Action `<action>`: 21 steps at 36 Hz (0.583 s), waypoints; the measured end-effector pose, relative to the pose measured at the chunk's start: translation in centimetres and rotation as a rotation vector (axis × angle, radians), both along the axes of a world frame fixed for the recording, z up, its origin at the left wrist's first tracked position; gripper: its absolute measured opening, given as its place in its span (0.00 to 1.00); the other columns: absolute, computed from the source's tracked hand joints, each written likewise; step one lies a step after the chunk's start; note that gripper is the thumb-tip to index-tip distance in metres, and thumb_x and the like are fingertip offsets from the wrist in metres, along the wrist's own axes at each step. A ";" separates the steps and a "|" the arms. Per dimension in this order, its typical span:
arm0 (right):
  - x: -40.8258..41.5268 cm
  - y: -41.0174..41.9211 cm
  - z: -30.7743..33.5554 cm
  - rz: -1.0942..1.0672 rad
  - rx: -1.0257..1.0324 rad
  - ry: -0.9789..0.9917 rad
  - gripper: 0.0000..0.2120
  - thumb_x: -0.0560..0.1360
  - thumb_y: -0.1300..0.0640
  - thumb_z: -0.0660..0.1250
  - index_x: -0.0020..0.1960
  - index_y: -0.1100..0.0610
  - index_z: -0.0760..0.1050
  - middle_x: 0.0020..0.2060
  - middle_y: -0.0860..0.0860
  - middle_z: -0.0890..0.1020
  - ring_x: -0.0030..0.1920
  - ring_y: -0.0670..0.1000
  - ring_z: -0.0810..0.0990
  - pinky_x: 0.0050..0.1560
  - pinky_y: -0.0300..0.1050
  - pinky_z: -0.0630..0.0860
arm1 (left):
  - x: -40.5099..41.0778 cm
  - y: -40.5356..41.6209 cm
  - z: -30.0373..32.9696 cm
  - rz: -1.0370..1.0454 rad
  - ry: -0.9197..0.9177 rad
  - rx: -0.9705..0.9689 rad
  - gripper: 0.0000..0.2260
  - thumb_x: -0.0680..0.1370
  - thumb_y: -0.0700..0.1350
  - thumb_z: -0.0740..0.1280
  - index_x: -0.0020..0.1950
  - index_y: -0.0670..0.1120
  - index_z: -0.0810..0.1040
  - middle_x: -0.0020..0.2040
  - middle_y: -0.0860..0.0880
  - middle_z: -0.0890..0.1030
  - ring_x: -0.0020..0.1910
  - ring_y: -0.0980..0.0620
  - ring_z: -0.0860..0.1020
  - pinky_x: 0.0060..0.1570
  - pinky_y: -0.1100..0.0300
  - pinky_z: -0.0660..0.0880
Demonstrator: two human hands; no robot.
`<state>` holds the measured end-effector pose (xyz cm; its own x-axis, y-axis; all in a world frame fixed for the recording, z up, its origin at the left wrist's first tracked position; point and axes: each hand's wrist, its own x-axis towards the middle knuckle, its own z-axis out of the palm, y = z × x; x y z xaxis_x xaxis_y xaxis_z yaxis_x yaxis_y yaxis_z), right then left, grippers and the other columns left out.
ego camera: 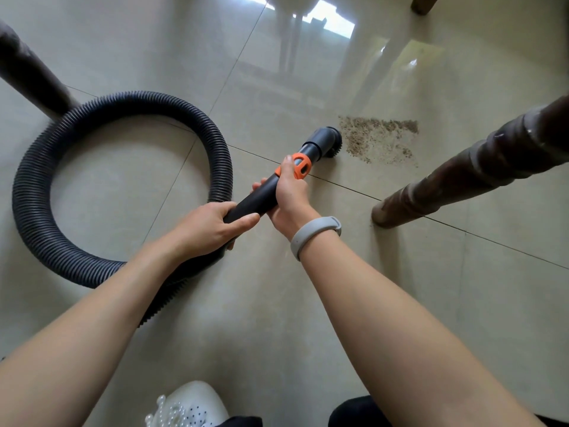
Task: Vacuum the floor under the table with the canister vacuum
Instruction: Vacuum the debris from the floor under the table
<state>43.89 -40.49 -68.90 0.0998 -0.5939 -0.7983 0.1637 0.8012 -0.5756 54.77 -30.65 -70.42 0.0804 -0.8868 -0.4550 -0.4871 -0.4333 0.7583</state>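
Observation:
A black vacuum wand (pixel 257 200) with an orange collar (pixel 300 165) points toward the upper right. Its round brush nozzle (pixel 330 142) touches the tiled floor at the left edge of a patch of brown crumbs (pixel 377 137). My left hand (pixel 215 228) grips the wand's rear end where the ribbed hose joins. My right hand (pixel 288 195), with a grey wristband, grips the wand just behind the orange collar. The dark ribbed hose (pixel 40 192) curls in a big loop on the floor to the left. The canister is out of view.
A dark wooden table leg (pixel 462 177) stands on the floor right of the crumbs. Another dark leg (pixel 27 72) stands at the upper left beside the hose loop, and a third foot (pixel 423 4) at the top right. A white shoe (pixel 191 405) shows at the bottom.

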 end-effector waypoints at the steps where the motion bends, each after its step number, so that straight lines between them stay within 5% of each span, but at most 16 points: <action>1: 0.0 -0.2 0.0 0.000 0.000 0.005 0.16 0.80 0.44 0.58 0.48 0.58 0.66 0.37 0.55 0.75 0.34 0.51 0.78 0.53 0.52 0.79 | 0.0 -0.1 0.0 0.001 0.001 0.001 0.20 0.71 0.65 0.62 0.35 0.49 0.71 0.27 0.52 0.78 0.26 0.54 0.74 0.35 0.56 0.70; 9: -0.2 -2.3 0.1 0.027 -0.028 0.036 0.17 0.80 0.43 0.57 0.52 0.58 0.64 0.38 0.55 0.76 0.36 0.52 0.78 0.53 0.52 0.78 | -0.3 -2.2 -0.6 -0.007 -0.039 -0.011 0.24 0.66 0.72 0.57 0.35 0.51 0.70 0.29 0.51 0.80 0.28 0.52 0.77 0.40 0.50 0.76; 15: 0.0 -4.1 0.5 0.038 -0.037 0.047 0.17 0.80 0.43 0.57 0.42 0.56 0.64 0.36 0.55 0.75 0.35 0.53 0.78 0.54 0.53 0.77 | -0.2 -3.9 -0.9 -0.015 -0.024 -0.027 0.20 0.66 0.73 0.57 0.34 0.57 0.72 0.29 0.51 0.80 0.30 0.50 0.79 0.43 0.47 0.77; 21: 0.1 -6.0 0.5 0.051 -0.040 0.059 0.17 0.80 0.43 0.57 0.46 0.57 0.64 0.37 0.55 0.76 0.35 0.53 0.78 0.56 0.55 0.77 | -0.2 -5.7 -1.1 -0.006 -0.003 -0.024 0.25 0.66 0.73 0.58 0.35 0.51 0.70 0.28 0.50 0.80 0.28 0.50 0.78 0.42 0.49 0.77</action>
<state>43.99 -46.47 -68.41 0.0840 -0.6206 -0.7796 0.0883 0.7840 -0.6145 54.58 -36.30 -71.56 0.0762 -0.8981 -0.4331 -0.4915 -0.4118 0.7674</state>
